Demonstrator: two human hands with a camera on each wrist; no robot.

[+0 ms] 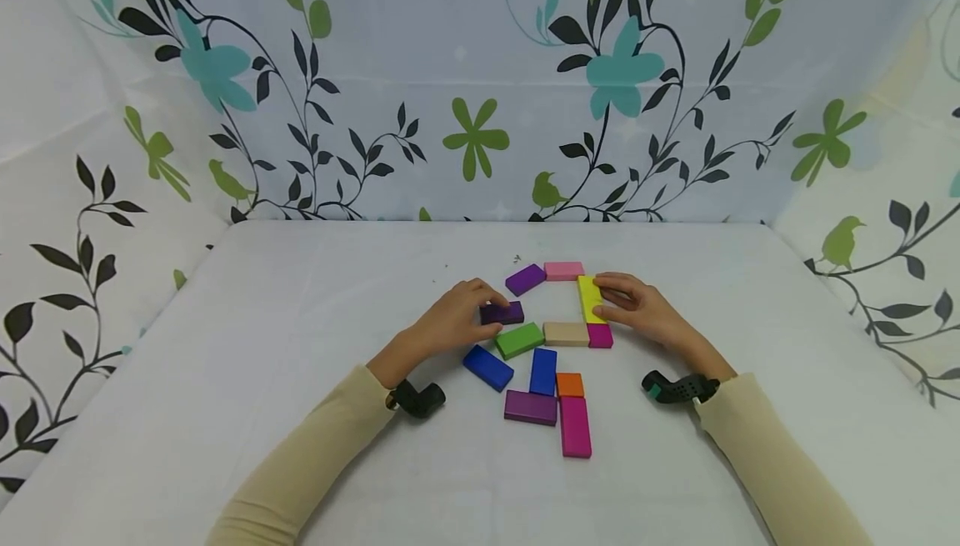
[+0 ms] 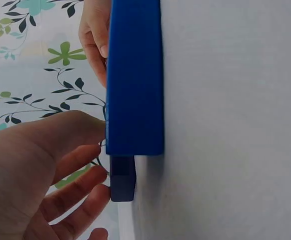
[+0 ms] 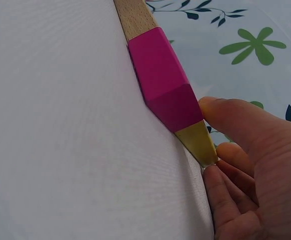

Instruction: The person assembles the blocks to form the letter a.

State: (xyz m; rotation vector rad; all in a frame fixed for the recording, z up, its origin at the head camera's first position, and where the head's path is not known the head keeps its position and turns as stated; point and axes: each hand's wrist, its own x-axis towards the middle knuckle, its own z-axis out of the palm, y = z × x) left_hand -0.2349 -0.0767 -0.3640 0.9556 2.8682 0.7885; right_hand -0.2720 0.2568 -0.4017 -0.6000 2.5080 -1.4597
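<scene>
My left hand (image 1: 453,317) pinches a dark purple block (image 1: 502,313), fingers on its far side and thumb at its near side. In the left wrist view a large blue block (image 2: 135,80) hides the thumb tip. A green block (image 1: 520,340) lies just in front of that thumb. With bent fingers and thumb, my right hand (image 1: 641,308) holds the yellow block (image 1: 590,300) along its right side. A magenta block (image 3: 160,65) touches the yellow block's near end, and a beige wooden block (image 1: 566,334) adjoins it on the left.
Beyond the hands lie a purple block (image 1: 525,279) and a pink block (image 1: 564,271). Nearer are two blue blocks, one upright (image 1: 543,371), an orange block (image 1: 569,385), another purple block (image 1: 530,407) and a long magenta block (image 1: 576,428). A patterned cloth (image 1: 420,154) hangs behind the white table (image 1: 337,279).
</scene>
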